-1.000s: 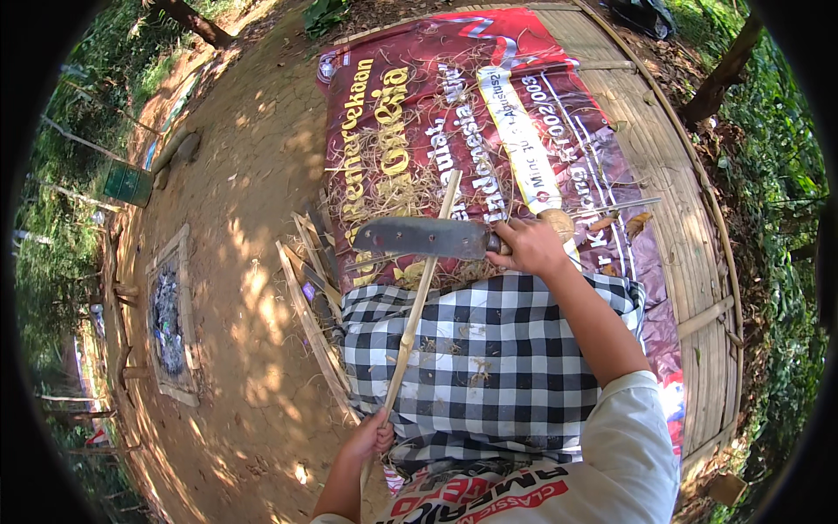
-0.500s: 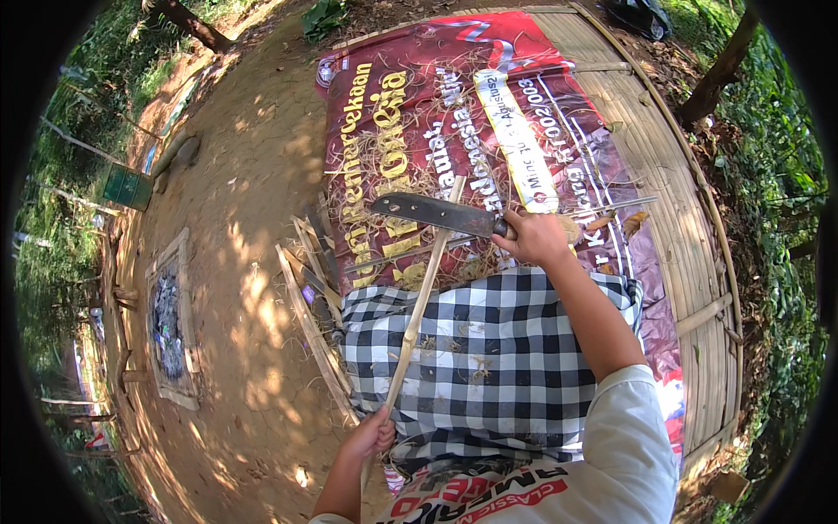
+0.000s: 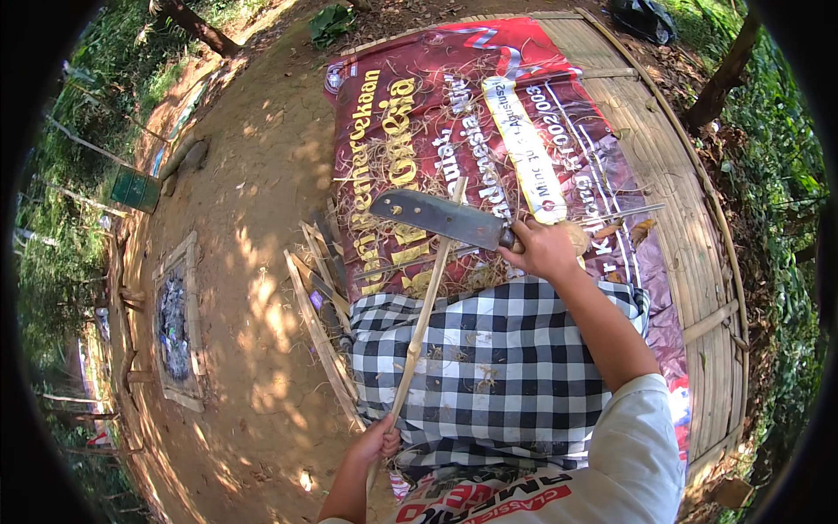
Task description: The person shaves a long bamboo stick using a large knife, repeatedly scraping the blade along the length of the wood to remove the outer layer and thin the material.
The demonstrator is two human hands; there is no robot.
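My right hand point(image 3: 546, 248) grips the handle of a broad, dark-bladed machete point(image 3: 436, 217). Its blade points left and lies across the upper part of a long, thin bamboo strip point(image 3: 422, 327). Lower down, my left hand point(image 3: 377, 439) is closed round the strip near its bottom end, beside my lap. The strip slants up and to the right over a black-and-white checked cloth point(image 3: 489, 349) that covers my legs. Curly shavings point(image 3: 401, 157) are scattered on the red printed banner point(image 3: 489, 61) beyond the blade.
More split bamboo pieces point(image 3: 325, 345) lean at the left edge of the cloth. The banner covers part of a bamboo platform point(image 3: 650, 131). A thin rod point(image 3: 624, 212) lies across the banner behind my right hand. On the dirt ground at left is a framed pit of ash point(image 3: 177, 323).
The whole view has shifted slightly. The machete blade still rests across the bamboo strip, a little lower along it and turned somewhat. Both hands keep their hold.
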